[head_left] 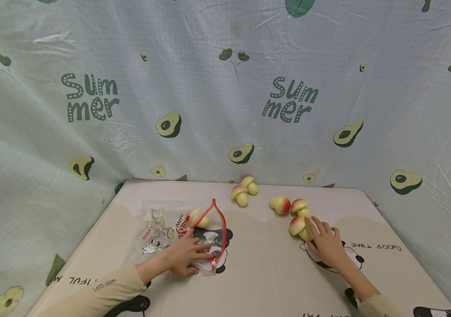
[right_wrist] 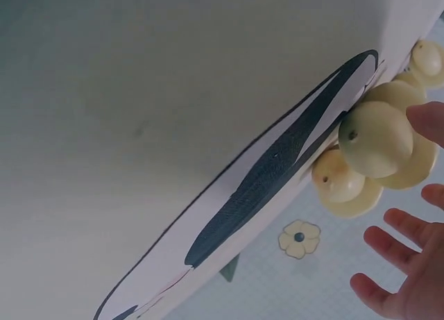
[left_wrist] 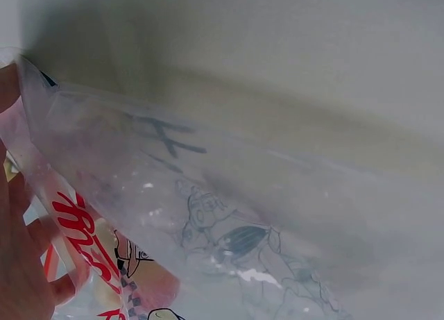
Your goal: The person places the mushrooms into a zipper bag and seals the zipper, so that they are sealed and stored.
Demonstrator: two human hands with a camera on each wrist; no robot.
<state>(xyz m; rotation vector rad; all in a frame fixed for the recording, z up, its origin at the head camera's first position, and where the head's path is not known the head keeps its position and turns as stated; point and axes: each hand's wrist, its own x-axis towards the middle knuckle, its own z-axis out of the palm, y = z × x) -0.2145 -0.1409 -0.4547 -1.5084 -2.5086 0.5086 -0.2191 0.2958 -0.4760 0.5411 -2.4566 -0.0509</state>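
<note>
A clear printed plastic bag point(head_left: 155, 233) with a red trim round its mouth lies flat on the left of the table, and one toy mushroom point(head_left: 200, 220) shows inside it. My left hand point(head_left: 187, 255) rests on the bag near the mouth, its fingers spread; the left wrist view has the fingers point(left_wrist: 28, 257) against the film. On the right, my right hand point(head_left: 328, 244) reaches over the nearest red-and-yellow toy mushroom point(head_left: 298, 226). Its thumb is at that mushroom's stem point(right_wrist: 377, 138) in the right wrist view, while the other fingers are spread and relatively straight.
Another toy mushroom point(head_left: 299, 206) touches the nearest one from behind, with a third mushroom point(head_left: 280, 205) lying on its side to the left. Two more, a front mushroom point(head_left: 239, 195) and a rear mushroom point(head_left: 250, 185), stand near the table's point(head_left: 257, 273) back edge. A printed curtain point(head_left: 209, 101) surrounds the table.
</note>
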